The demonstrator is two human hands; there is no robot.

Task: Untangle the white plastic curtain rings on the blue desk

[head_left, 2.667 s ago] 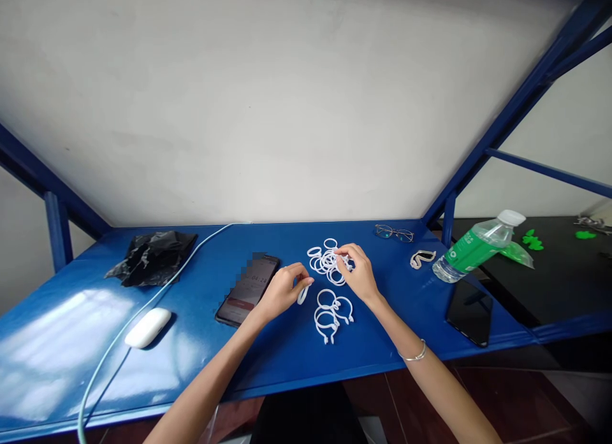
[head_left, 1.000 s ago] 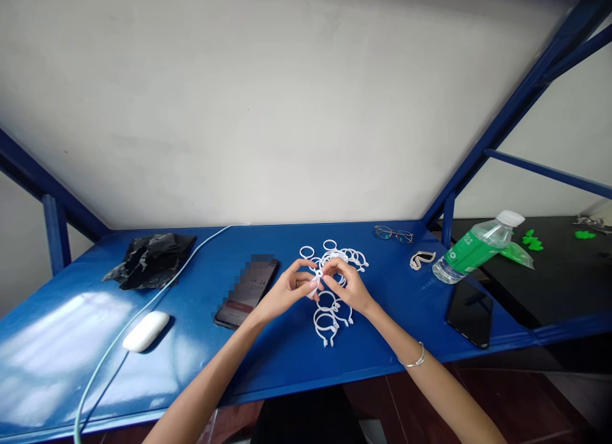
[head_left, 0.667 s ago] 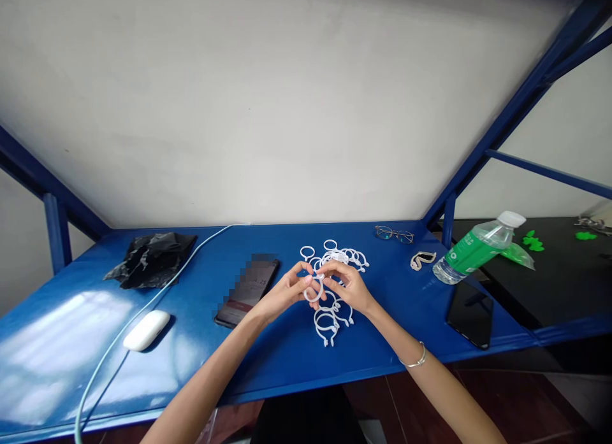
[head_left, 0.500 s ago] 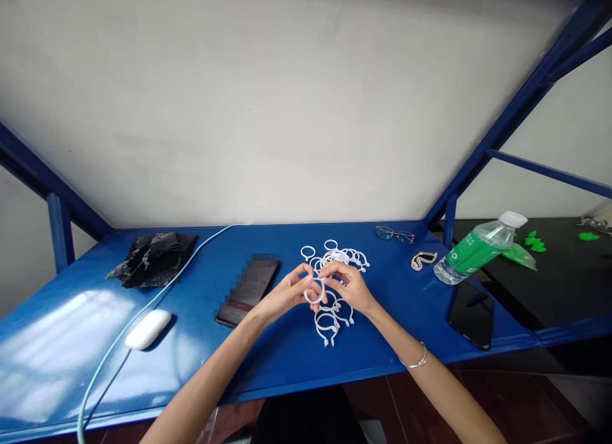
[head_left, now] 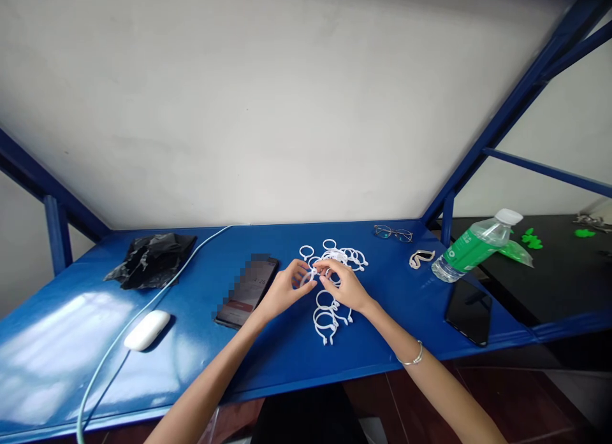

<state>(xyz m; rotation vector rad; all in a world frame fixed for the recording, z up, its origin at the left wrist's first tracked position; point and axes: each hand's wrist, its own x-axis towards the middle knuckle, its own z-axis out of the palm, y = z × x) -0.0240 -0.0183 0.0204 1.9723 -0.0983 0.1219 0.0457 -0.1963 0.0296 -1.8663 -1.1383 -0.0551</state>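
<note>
Between my hands is a white plastic ring (head_left: 306, 279) with small knobbed ends, tilted above the blue table. My left hand (head_left: 285, 290) grips it from the left, the fingers curled around its far side and the thumb near the ends. My right hand (head_left: 346, 286) pinches at the knobbed ends from the right; its fingertips partly hide them. Just behind my fingers lies a pile of similar white rings (head_left: 338, 255). Nearer to me, below my right hand, several open rings (head_left: 326, 328) lie in a loose cluster.
On the table (head_left: 268, 367), a phone (head_left: 248, 291) lies left of my hands, with a white mouse (head_left: 148, 330), a cable (head_left: 143, 310) and a black plastic bag (head_left: 152, 259) farther left. To the right are glasses (head_left: 393, 233), a water bottle (head_left: 475, 248) and a second phone (head_left: 469, 311).
The ring has tilted from facing me and moved slightly up and left. My left fingers have shifted behind it, and my right hand has stayed near its ends.
</note>
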